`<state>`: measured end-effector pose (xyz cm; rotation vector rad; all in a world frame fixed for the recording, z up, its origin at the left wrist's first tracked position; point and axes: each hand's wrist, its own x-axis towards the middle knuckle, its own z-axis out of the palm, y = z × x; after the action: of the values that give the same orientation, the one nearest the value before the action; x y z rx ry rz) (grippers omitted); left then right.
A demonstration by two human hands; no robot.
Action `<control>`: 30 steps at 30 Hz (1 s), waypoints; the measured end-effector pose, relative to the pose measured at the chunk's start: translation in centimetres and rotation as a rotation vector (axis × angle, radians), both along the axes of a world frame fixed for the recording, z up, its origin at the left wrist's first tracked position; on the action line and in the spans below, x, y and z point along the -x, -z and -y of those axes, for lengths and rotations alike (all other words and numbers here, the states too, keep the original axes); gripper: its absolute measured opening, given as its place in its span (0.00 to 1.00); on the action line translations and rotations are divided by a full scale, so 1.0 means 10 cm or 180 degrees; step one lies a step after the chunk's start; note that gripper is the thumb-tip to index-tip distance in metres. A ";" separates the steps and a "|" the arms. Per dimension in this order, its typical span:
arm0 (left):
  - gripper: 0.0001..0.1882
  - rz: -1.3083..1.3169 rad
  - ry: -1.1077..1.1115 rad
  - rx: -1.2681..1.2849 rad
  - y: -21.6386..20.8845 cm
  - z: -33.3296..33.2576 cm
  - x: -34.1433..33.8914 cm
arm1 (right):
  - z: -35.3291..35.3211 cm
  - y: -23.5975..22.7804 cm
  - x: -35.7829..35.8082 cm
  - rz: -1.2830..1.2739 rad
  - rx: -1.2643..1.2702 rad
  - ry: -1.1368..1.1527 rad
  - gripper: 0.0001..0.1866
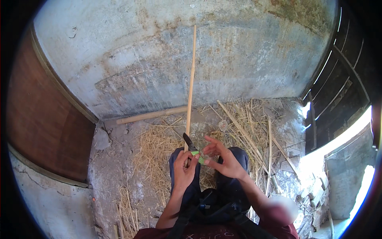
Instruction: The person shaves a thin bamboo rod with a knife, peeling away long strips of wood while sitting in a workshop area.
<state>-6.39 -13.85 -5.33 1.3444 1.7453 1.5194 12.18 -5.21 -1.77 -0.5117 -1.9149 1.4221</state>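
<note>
A long pale bamboo strip (191,91) rises from between my knees and leans up toward the wall. My left hand (185,169) is closed round its lower end. A knife with a dark blade (188,140) lies across the strip, and bright green handle parts (201,160) show by my left fingertips, which seem to pinch them too. On the right, my right hand (223,160) has its fingers stretched apart, its thumb tip at the green part. Whether the thumb presses on it I cannot make out. My dark-trousered knees (238,157) flank both hands.
Straw-like shavings (157,145) cover the floor around my legs. Several bamboo strips (244,133) lie at right, and a thicker pole (153,114) rests along the stained wall (143,59). A brown door panel (51,111) stands left; dark slatted boards (334,79) and rubble (318,195) are right.
</note>
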 end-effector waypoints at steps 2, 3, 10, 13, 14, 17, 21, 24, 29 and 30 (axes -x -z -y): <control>0.08 0.0001 0.0094 0.0074 0.01 0.03 0.02 | -0.09 0.19 -0.03 -0.0184 0.0559 0.0301 0.34; 0.08 -0.0146 0.0139 0.0103 -0.01 0.05 0.03 | -0.14 0.26 -0.03 -0.0189 0.0552 0.0304 0.34; 0.14 0.0177 0.0328 -0.0236 -0.09 0.04 -0.01 | -0.40 0.34 0.19 -0.0429 0.1972 -0.0187 0.27; 0.14 0.0630 0.0509 -0.0344 -0.15 0.06 -0.06 | -0.47 0.28 0.34 -0.0468 0.2144 -0.0414 0.28; 0.14 0.0626 0.0508 -0.0346 -0.14 0.07 -0.06 | -0.49 0.26 0.39 -0.0483 0.2208 -0.0515 0.28; 0.11 0.1014 0.0734 -0.0223 -0.10 0.10 -0.05 | -0.53 0.22 0.56 -0.0629 0.2320 -0.0624 0.28; 0.10 0.0623 0.0927 -0.0176 -0.05 0.09 -0.04 | -0.47 0.01 0.60 -0.0698 0.1740 -0.0540 0.25; 0.11 0.0503 0.1119 -0.0203 -0.12 -0.01 -0.04 | -0.50 0.05 0.59 -0.0819 0.1277 -0.0246 0.21; 0.13 0.1300 0.1184 -0.0306 -0.12 -0.07 0.01 | -0.68 0.05 0.51 -0.1354 0.1730 0.0455 0.17; 0.13 0.1450 0.1039 -0.0512 -0.15 -0.12 0.02 | -0.72 0.08 0.45 -0.1465 0.1957 0.0592 0.18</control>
<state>-6.62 -12.69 -3.80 1.1679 1.0900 1.6393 7.68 1.97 -2.58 -0.5600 -1.0314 1.8084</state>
